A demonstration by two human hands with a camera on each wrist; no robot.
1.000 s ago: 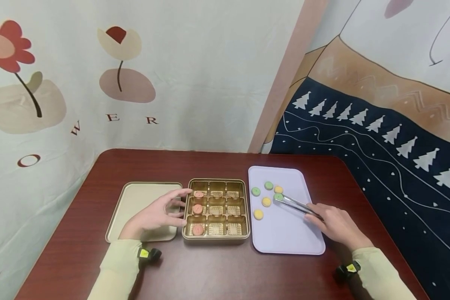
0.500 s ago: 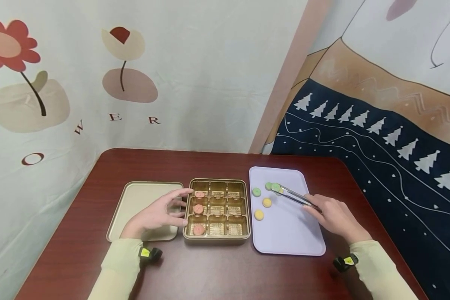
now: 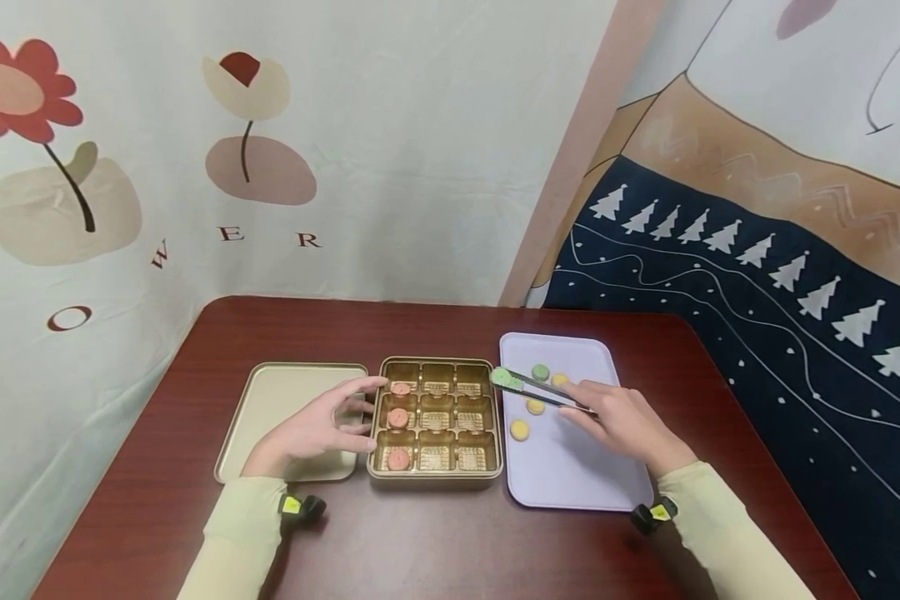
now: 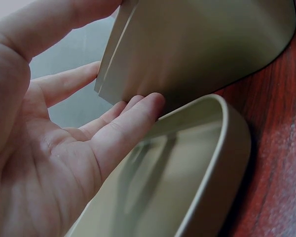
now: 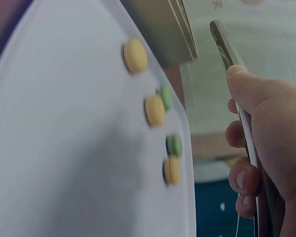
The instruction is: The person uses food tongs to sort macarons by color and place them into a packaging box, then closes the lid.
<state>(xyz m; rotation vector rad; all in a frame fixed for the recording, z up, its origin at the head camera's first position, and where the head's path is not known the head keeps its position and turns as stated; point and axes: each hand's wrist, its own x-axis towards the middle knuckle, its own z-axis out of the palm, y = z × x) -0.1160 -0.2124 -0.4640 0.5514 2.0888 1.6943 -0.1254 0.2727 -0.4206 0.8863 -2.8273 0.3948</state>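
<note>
My right hand grips metal tongs, with a green macaron at their tips. That macaron hangs at the right rim of a gold box with a divided insert. Pink macarons sit in the box's left column of compartments. My left hand rests fingertips on the box's left side, thumb and fingers spread; in the left wrist view its fingertips lie at the box wall. Yellow macarons and green macarons lie on a lilac tray.
A shallow gold lid lies left of the box, partly under my left forearm and hand. The lilac tray stands close to the box's right side. Everything rests on a dark red wooden table. Printed curtains hang behind it.
My right hand has moved left with the tongs, carrying the green macaron from over the tray's back part to the box's right rim. My left hand has stayed at the box.
</note>
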